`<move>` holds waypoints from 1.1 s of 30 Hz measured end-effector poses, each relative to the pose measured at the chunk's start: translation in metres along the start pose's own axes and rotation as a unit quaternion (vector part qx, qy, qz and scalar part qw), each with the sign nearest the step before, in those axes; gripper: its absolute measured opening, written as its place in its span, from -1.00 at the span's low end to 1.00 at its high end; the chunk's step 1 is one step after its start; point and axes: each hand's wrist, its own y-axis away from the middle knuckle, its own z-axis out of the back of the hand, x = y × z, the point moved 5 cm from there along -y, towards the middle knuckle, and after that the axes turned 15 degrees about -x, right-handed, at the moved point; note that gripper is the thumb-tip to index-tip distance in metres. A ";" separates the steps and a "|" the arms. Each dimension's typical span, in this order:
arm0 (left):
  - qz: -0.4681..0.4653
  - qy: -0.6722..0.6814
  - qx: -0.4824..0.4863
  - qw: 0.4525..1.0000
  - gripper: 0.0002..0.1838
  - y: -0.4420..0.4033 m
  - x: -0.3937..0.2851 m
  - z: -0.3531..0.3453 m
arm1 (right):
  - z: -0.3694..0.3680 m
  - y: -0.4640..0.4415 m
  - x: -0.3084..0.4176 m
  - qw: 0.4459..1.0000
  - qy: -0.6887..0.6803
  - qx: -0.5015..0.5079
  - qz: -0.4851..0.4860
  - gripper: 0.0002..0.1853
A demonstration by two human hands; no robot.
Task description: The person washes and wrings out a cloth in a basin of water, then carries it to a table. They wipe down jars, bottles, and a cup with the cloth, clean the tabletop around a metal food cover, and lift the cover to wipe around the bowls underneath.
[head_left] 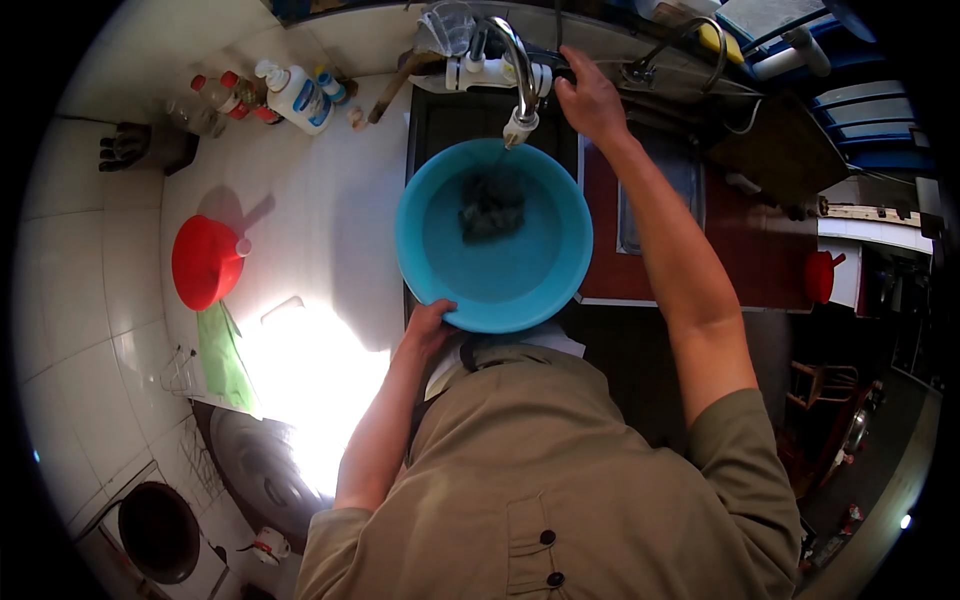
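Observation:
A blue basin [490, 280] sits under the curved metal faucet [523, 85], with liquid and a dark, crumpled item [491, 207] inside it. My left hand [431, 325] grips the basin's near-left rim, its fingers over the edge. Beside the right end of the faucet's white fitting [480, 73] is my right hand [592, 98], raised with its fingers apart and nothing seen in it. Whether it touches the fitting is unclear.
On the left counter are a red scoop [207, 262], a green cloth [226, 355] and a white pump bottle [298, 98] among other bottles. A second sink [660, 190] lies right of the basin. A dark knife block [155, 148] stands far left.

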 end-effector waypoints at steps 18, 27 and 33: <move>-0.015 0.032 -0.019 0.999 -0.62 0.009 -0.006 -0.008 | 0.002 -0.002 0.005 0.999 -0.026 0.014 -0.040 -0.49; -0.012 0.018 -0.015 1.000 -0.63 0.010 -0.006 -0.006 | 0.002 -0.002 0.004 0.999 -0.020 0.019 -0.039 -0.48; -0.019 0.008 -0.014 1.000 -0.64 0.008 -0.005 -0.005 | 0.001 -0.001 0.003 0.998 -0.022 0.016 -0.053 -0.46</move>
